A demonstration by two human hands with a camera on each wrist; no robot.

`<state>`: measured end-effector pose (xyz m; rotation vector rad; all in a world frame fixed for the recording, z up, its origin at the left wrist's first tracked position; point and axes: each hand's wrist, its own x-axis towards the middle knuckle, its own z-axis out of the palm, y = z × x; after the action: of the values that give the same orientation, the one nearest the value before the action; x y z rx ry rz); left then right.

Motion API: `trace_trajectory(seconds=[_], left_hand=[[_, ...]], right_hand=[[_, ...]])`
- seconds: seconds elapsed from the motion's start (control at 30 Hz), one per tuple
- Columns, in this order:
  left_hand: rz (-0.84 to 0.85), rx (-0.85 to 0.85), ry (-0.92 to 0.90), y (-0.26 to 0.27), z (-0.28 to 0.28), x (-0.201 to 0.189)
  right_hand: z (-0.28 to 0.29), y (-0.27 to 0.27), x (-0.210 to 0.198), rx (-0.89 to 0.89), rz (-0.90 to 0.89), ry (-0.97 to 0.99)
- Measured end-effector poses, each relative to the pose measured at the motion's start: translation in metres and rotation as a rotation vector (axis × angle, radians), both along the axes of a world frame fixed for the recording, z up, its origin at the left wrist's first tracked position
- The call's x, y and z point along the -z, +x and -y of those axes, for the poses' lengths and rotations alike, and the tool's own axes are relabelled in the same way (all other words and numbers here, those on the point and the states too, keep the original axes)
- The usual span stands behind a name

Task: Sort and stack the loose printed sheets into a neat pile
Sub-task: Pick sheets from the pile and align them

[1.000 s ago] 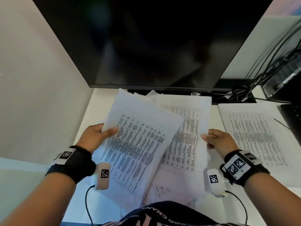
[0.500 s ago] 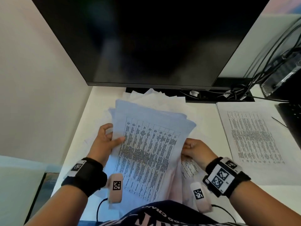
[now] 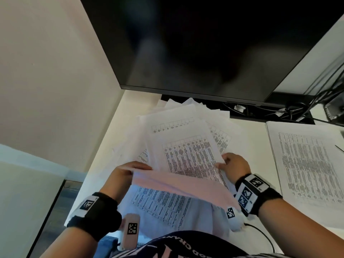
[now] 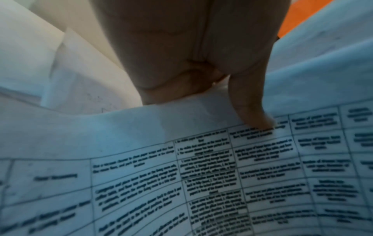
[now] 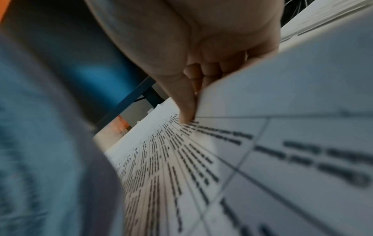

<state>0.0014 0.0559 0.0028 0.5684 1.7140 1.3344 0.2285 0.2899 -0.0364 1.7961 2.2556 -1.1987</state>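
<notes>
A fanned sheaf of printed sheets (image 3: 186,155) lies on the white desk (image 3: 249,146) in front of me. My right hand (image 3: 223,162) pinches its right edge, with the thumb (image 5: 187,111) on the print and the fingers curled underneath. My left hand (image 3: 137,167) holds the left edge of one sheet (image 3: 176,185), which is lifted and bowed so that its blank back faces the head view. In the left wrist view my thumb (image 4: 256,118) presses on its printed table side (image 4: 181,175). Another printed sheet (image 3: 163,203) hangs below, near my lap.
A separate flat pile of printed sheets (image 3: 307,164) lies on the desk to the right. A large dark monitor (image 3: 204,43) stands close behind the sheaf, with tangled cables (image 3: 297,108) at its base. A beige wall (image 3: 55,81) closes the left side.
Both hands drew the spread sheets together toward the middle. The left hand then lifted one sheet so that its blank back turned up, and the sheaf now fans toward the monitor.
</notes>
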Motion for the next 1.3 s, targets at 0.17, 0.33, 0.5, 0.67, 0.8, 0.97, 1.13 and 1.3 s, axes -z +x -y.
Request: trace_trajectory(seconds=[0.17, 0.33, 0.5, 0.67, 0.8, 0.97, 1.13, 1.3], left_hand=[[-0.032, -0.156, -0.06, 0.002, 0.008, -0.004], [0.082, -0.26, 0.005, 0.001, 0.01, -0.004], [-0.04, -0.348, 0.006, -0.003, 0.01, -0.009], [-0.134, -0.441, -0.042, -0.007, 0.008, -0.013], [-0.118, -0.49, -0.065, -0.012, 0.003, -0.015], [-0.049, -0.5, 0.005, -0.005, -0.026, -0.027], [-0.051, -0.413, -0.007, 0.006, -0.055, -0.029], [-0.019, -0.324, -0.001, 0.024, -0.07, -0.033]], right_hand=[[-0.003, -0.008, -0.01, 0.156, -0.222, 0.004], [-0.014, -0.039, -0.008, 0.066, -0.082, -0.045], [-0.01, -0.057, 0.017, -0.151, 0.167, -0.074], [0.006, -0.047, -0.008, -0.027, -0.063, -0.003], [0.011, -0.022, -0.029, 0.113, -0.411, -0.055], [0.02, -0.001, -0.056, 0.222, -0.682, -0.153], [0.03, 0.013, -0.062, 0.18, -0.758, -0.181], [0.038, 0.026, -0.071, 0.227, -0.756, -0.225]])
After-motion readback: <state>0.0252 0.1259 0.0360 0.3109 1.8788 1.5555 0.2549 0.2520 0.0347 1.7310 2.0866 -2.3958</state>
